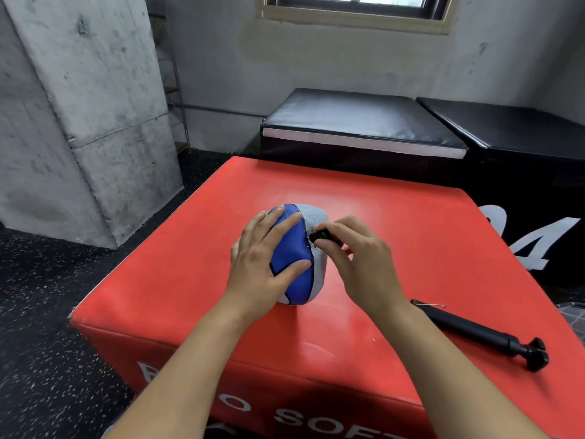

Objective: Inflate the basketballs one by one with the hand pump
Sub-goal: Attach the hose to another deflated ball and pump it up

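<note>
A: Location of the deflated blue-and-white rubber basketball (pixel 292 248)?

B: On the red padded box (pixel 190 264), under the flat, released left hand (pixel 259 261).

A: Right hand (pixel 357 264)?

B: Its grip pinches a small black fitting (pixel 318 236) against the ball. The black cylindrical hand pump (pixel 478 334) lies apart, right.

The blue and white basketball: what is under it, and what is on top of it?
The blue and white basketball rests on the red padded box. The left hand lies spread on its blue panel; the right hand pinches a small black piece against it. The contact spot underneath is hidden.
</note>
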`<state>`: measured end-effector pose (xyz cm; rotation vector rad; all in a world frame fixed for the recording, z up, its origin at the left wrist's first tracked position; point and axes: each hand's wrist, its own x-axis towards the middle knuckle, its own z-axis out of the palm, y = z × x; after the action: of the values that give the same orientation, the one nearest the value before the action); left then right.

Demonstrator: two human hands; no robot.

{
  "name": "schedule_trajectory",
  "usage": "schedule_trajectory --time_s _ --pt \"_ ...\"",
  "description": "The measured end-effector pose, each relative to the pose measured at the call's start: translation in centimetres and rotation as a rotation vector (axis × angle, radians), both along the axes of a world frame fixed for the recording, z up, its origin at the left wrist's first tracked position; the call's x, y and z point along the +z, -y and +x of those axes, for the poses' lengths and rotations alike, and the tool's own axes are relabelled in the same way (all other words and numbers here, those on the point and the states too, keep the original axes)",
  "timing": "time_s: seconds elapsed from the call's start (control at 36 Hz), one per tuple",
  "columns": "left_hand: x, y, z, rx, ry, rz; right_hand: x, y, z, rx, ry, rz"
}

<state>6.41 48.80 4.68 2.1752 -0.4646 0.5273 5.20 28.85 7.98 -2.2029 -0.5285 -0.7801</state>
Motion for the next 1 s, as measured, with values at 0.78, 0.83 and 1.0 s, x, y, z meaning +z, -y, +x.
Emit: schedule_trajectory --time_s 0.78,0.83,1.0 --pt "-0.8 1.0 0.6 -0.019 -0.007 0.089 -1.9 -1.6 1.1 -0.263 -0.052 -0.209" --pt "-0.8 1.1 0.6 -0.021 -0.002 0.098 -1.9 -1.4 1.1 -0.279 -0.060 -0.226" --pt "-0.7 1.6 0.3 -0.023 0.025 0.117 -2.2 -0.7 1.4 -0.236 -0.176 -0.086"
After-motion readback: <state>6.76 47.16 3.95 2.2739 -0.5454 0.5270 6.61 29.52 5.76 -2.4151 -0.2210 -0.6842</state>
